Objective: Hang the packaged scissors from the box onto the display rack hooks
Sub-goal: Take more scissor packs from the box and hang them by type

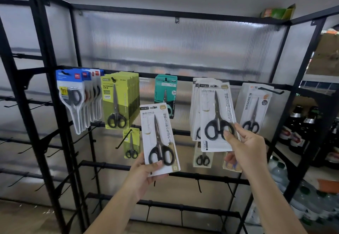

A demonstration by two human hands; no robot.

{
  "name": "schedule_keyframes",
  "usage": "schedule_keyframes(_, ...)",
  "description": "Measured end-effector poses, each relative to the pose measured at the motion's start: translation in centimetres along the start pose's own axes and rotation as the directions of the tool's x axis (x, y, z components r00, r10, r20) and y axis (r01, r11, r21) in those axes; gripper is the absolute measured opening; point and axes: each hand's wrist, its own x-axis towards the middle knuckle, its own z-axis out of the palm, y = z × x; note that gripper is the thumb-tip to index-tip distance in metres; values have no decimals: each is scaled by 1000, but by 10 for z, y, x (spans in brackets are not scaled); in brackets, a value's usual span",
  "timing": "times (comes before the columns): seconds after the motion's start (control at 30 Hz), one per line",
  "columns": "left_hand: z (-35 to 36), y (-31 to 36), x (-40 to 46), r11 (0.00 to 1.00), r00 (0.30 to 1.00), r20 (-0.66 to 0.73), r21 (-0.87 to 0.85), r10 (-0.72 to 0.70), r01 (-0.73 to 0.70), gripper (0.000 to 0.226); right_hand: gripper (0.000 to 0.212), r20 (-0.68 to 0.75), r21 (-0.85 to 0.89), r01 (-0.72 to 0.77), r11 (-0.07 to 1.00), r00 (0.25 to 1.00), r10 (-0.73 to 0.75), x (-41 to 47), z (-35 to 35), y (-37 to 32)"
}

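Observation:
My left hand (146, 171) grips the bottom of a white scissors pack (158, 134) with black handles, held upright in front of the rack. My right hand (244, 145) pinches the lower right corner of a second white pack (214, 116), the front one of a stack of like packs hanging on a hook of the black display rack (183, 76). Its top slot sits at the hook. The box is not in view.
Blue packs (71, 94), green packs (117, 101), a teal pack (165, 92) and a white pack (255, 109) hang along the top bar. Smaller packs hang lower. Bare hooks (199, 186) stick out of the lower bars. Bottles (300, 129) fill shelves at right.

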Motion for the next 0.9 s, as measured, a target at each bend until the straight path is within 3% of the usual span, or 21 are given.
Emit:
schedule_keyframes(0.2,2,1,0,1000,1000,12,5,2,-2,62,46,-1,24,-24,999,1000,24,1,4,7)
schedule_keyframes(0.37,4,0,-1,1000,1000,30,6,2,-2,61,44,-12,-59,-23,998,1000,22,-3,8,21)
schedule_keyframes(0.67,0,0,-2,1000,999,36,-3,5,-5,65,62,-37,117,-32,993,999,36,-5,11,38)
schedule_keyframes(0.73,-2,-1,-2,1000,1000,29,-10,7,-7,63,65,-24,204,-112,973,993,119,-4,14,41)
schedule_keyframes(0.9,-6,-2,0,1000,1000,22,-28,1,0,62,11,72,429,-320,845,944,321,3,17,48)
